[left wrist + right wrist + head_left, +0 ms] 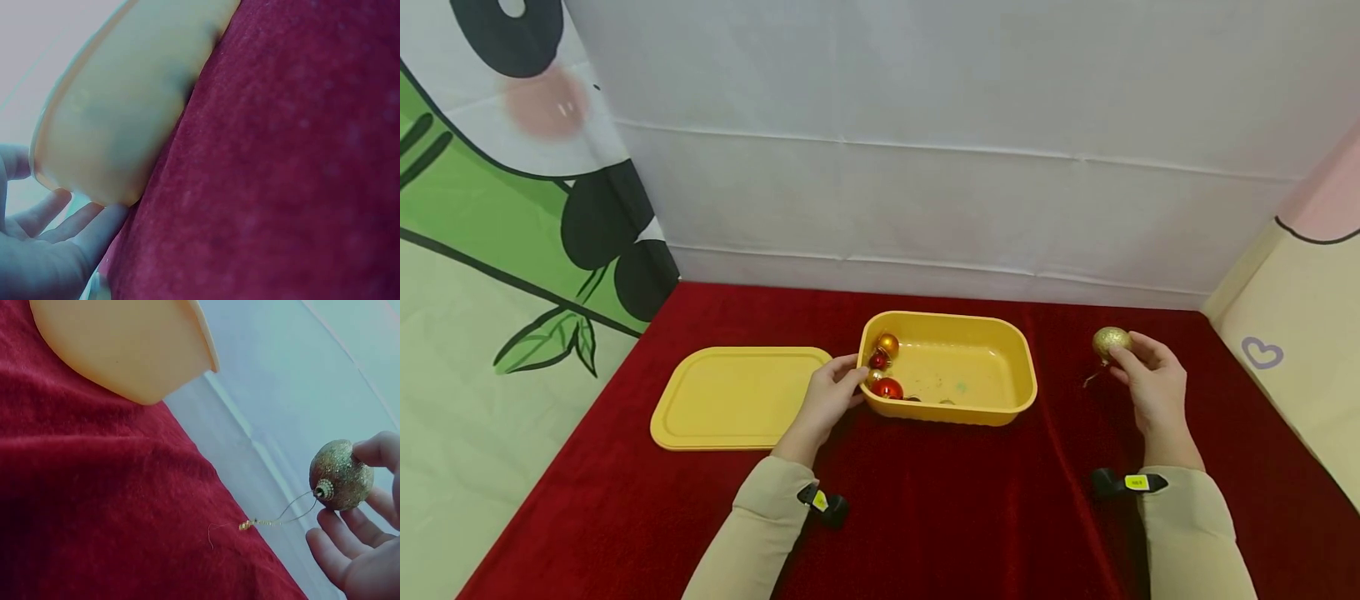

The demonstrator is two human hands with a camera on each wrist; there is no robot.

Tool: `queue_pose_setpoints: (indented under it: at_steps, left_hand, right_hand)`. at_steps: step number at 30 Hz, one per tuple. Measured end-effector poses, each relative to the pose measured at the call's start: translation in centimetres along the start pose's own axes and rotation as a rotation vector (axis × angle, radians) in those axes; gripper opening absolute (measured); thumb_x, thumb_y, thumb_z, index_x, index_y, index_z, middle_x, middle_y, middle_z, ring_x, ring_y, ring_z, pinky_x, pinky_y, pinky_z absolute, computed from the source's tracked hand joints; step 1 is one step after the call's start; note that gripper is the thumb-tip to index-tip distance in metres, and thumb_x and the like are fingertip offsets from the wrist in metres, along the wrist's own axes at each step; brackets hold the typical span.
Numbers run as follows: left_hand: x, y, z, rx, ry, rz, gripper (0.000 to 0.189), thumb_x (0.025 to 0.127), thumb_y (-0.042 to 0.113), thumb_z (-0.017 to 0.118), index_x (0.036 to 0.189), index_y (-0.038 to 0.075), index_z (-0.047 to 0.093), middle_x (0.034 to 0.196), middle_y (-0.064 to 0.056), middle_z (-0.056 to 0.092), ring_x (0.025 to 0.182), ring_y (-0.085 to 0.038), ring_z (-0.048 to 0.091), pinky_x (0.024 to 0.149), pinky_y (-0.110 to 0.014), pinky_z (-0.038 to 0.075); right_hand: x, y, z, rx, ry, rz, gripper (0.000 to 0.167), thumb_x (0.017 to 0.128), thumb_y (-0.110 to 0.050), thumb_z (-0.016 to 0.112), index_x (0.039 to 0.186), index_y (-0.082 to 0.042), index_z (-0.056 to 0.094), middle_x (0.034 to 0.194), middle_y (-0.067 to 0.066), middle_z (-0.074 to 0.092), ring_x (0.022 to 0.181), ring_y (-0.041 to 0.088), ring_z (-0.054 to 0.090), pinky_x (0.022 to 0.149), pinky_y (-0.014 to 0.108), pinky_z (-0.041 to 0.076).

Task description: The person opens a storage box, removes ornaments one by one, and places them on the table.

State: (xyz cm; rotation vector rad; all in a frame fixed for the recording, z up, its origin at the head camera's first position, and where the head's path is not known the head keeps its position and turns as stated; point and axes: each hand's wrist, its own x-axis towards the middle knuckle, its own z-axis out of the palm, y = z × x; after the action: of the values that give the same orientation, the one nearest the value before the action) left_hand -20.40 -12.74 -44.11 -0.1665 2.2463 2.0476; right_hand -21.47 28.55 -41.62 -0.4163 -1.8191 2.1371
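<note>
Head view: right hand (1157, 387) pinches a glittery gold bauble (1109, 340) between thumb and fingers, right of the yellow tub (958, 362). Left hand (827, 402) — fingers clamped on the tub's left end — beside small baubles (888, 388) inside.

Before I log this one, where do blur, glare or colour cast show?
Head: faint sheen inside the yellow box; left wrist: that box looks blurred, the backdrop washed out; right wrist: bluish cast, glitter on the gold bauble reads clearly.
</note>
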Motion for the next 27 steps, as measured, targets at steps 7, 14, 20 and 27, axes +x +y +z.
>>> queue_pose_setpoints:
  at_steps: [7,14,20,27]
  left_hand:
    - [0.0,0.0,0.0,-0.001,-0.003,-0.009,0.041,0.095,0.023,0.054,0.133,0.007,0.051,0.132,-0.016,0.053,0.118,-0.030,0.056,0.091,-0.042,0.052]
    - [0.2,-0.2,-0.1,-0.002,-0.007,-0.008,0.041,0.095,0.023,0.054,0.133,0.007,0.050,0.133,-0.016,0.053,0.119,-0.031,0.055,0.093,-0.043,0.051]
    - [0.2,-0.2,-0.2,-0.008,-0.018,-0.012,0.042,0.096,0.023,0.053,0.134,0.007,0.049,0.134,-0.017,0.052,0.121,-0.031,0.054,0.094,-0.043,0.050]
    - [-0.9,1.3,-0.1,-0.011,-0.042,-0.027,0.044,0.097,0.019,0.052,0.137,0.002,0.046,0.136,-0.021,0.049,0.123,-0.034,0.052,0.096,-0.046,0.048]
  right_hand:
    - [0.3,0.5,-0.7,-0.120,-0.008,0.063,0.029,0.083,-0.018,0.073,0.106,-0.021,0.056,0.097,-0.010,0.052,0.082,-0.002,0.054,0.062,0.013,0.054]
    - [0.6,1.2,-1.2,-0.218,-0.038,0.092,0.031,0.084,-0.024,0.071,0.110,-0.020,0.053,0.097,-0.011,0.049,0.080,-0.004,0.053,0.063,0.012,0.053]
    - [0.8,1.6,-1.4,-0.356,-0.074,0.101,0.056,0.087,-0.028,0.067,0.134,-0.006,0.045,0.098,-0.015,0.048,0.080,-0.008,0.052,0.066,0.011,0.052]
    - [0.8,1.9,-1.7,-0.457,-0.113,0.090,0.066,0.089,-0.030,0.064,0.141,0.003,0.037,0.099,-0.016,0.047,0.079,-0.011,0.050,0.068,0.010,0.051]
